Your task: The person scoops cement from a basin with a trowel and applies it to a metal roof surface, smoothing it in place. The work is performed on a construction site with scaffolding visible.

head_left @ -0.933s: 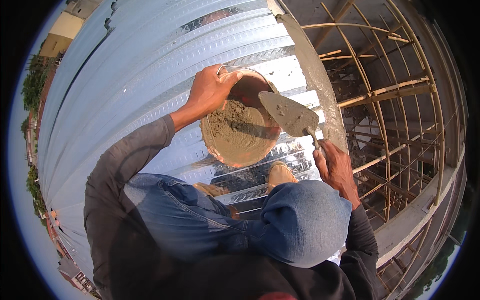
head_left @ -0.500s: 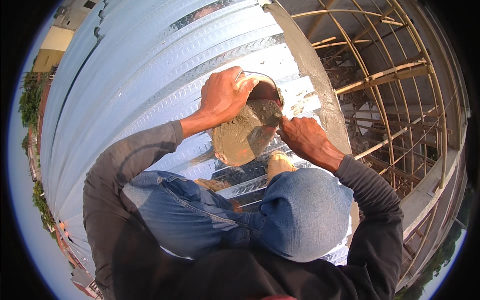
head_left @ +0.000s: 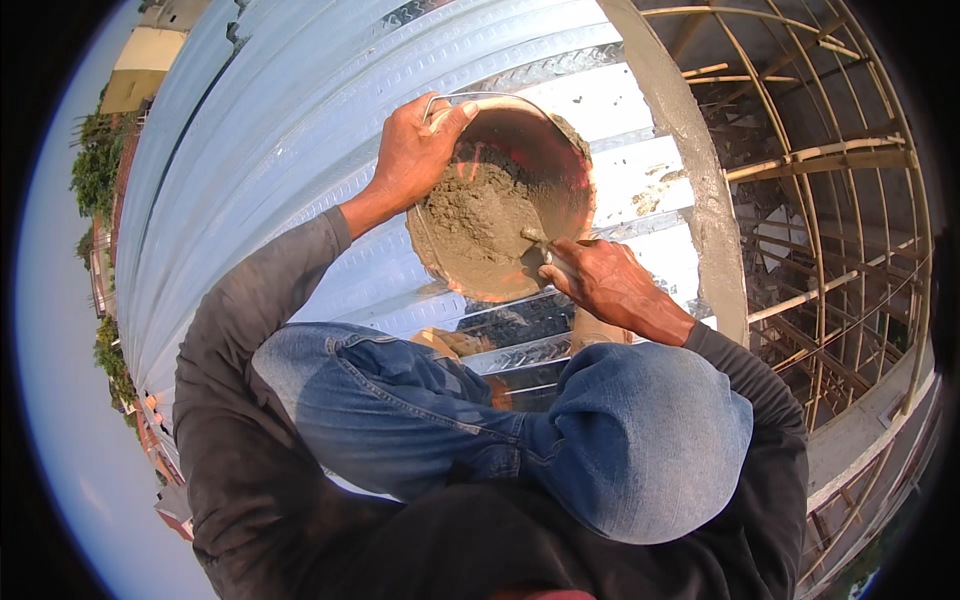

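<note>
A round bucket with a smeared reddish wall leans with its mouth facing up toward me. Wet grey mortar lies inside, heaped against one side. My left hand is closed on the bucket's upper left rim, by the thin wire handle. At the lower right rim, my right hand grips a trowel by its handle. Its blade is mostly hidden in the mortar.
Ribbed metal sheets spread beneath me and to the left. A strip of grey mortar edges them on the right. Past it drops an opening with bamboo scaffolding. My yellowish boots stand below the bucket.
The bucket has tipped back toward me, so its mouth and the mortar inside now show. My left hand has moved up and left with the rim. My right hand now has the trowel in the bucket.
</note>
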Demonstrator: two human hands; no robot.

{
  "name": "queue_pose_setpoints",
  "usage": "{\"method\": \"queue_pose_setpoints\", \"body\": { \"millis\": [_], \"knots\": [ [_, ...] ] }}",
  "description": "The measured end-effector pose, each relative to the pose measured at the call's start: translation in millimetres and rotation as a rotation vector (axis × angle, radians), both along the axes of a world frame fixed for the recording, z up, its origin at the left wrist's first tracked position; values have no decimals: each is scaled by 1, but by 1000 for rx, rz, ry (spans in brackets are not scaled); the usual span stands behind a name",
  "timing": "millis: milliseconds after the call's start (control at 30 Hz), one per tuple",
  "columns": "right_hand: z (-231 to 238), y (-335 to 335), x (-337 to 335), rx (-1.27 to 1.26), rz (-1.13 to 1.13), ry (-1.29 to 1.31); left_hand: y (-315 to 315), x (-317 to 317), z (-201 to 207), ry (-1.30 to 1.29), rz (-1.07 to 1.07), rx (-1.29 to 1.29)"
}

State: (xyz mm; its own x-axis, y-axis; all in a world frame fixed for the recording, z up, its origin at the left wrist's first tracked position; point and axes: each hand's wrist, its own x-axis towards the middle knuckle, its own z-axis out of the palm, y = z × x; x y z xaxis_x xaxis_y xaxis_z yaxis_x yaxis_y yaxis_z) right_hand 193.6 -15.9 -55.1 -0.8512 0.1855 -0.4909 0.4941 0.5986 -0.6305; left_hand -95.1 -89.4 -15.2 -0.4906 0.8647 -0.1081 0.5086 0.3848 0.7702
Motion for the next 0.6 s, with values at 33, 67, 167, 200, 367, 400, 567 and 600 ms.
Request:
{"method": "queue_pose_setpoints", "body": {
  "millis": [33, 67, 167, 200, 367, 400, 567, 600],
  "knots": [
    [-9, -5, 8, 173, -53, 192, -5, -11, -6, 48, 2, -3],
    [2, 0, 6, 315, -6, 175, -11, -20, -12, 95, 5, -9],
    [17, 11, 0, 630, 15, 215, -12, -20, -16, 66, 26, 27],
    [10, 12, -3, 695, 37, 200, -9, -15, -17, 66, 33, 55],
    [-11, -25, 15, 879, 260, 238, -1, -7, -13, 12, -60, 37],
    [-6, -32, 19, 836, 323, 207, -1, -5, -14, 25, -94, 41],
    [31, 7, 13, 708, 91, 84, 12, 19, -6, 70, -86, 35],
    [31, 16, 12, 830, 45, 111, 10, 22, -6, 83, -78, 38]
  ]
}}
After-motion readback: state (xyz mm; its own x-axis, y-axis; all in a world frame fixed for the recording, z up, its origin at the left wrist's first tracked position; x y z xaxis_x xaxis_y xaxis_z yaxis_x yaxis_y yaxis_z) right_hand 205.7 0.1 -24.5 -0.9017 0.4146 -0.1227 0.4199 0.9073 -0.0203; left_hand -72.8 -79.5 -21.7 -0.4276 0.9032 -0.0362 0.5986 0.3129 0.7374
